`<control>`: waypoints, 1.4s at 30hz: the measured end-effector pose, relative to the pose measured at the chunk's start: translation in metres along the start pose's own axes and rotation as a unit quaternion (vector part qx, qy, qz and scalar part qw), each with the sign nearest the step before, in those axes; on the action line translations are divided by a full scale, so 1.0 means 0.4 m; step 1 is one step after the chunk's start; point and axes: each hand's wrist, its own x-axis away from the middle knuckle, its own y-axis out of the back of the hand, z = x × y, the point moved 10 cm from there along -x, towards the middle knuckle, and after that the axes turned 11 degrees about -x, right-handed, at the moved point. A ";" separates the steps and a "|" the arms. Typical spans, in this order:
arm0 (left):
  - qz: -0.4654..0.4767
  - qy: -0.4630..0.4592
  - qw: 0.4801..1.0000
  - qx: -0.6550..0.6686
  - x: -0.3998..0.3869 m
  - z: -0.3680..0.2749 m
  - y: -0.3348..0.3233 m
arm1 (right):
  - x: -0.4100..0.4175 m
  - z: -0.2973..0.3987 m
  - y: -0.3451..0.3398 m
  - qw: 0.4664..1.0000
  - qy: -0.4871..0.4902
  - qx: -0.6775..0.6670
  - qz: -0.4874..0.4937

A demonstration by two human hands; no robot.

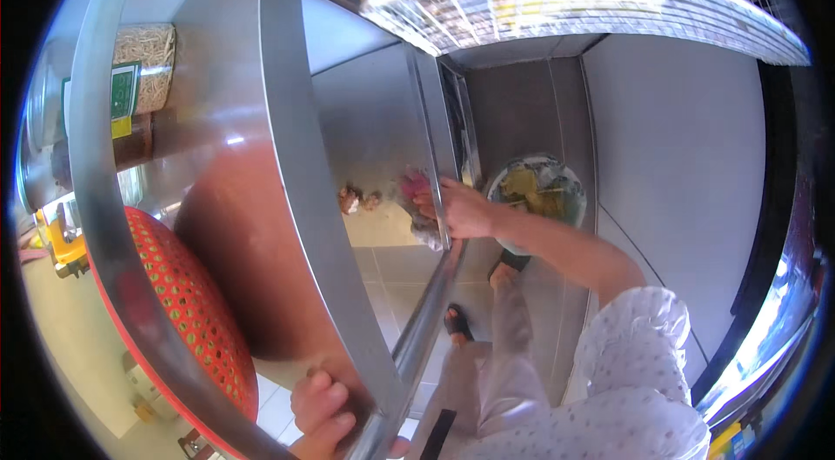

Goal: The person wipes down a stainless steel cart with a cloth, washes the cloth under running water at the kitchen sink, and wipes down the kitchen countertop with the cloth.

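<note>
Low on a metal shelving unit, my right hand [460,209] reaches over the edge of a lower metal shelf [378,101], its fingers on a crumpled pinkish and grey cloth [424,235]. Small brown clumps [359,199] lie on that shelf to the left of the cloth. My left hand [319,411] is at the bottom of the view by the unit's metal post [381,434], its fingers curled at the shelf edge; whether it grips the post is hard to tell. A red perforated plastic basket [202,303] sits on the upper shelf.
A bucket or bag-lined bin [577,199] with greenish-yellow contents stands on the floor beyond my right forearm. A white wire rack [561,3] holding yellow and orange things juts out overhead. Jars [45,160] stand on the upper shelf at left. A grey panel [678,166] rises at right.
</note>
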 end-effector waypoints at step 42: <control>0.438 0.154 0.837 0.291 0.010 -0.085 0.292 | 0.972 1.295 -0.710 0.249 -0.375 -0.438 -0.778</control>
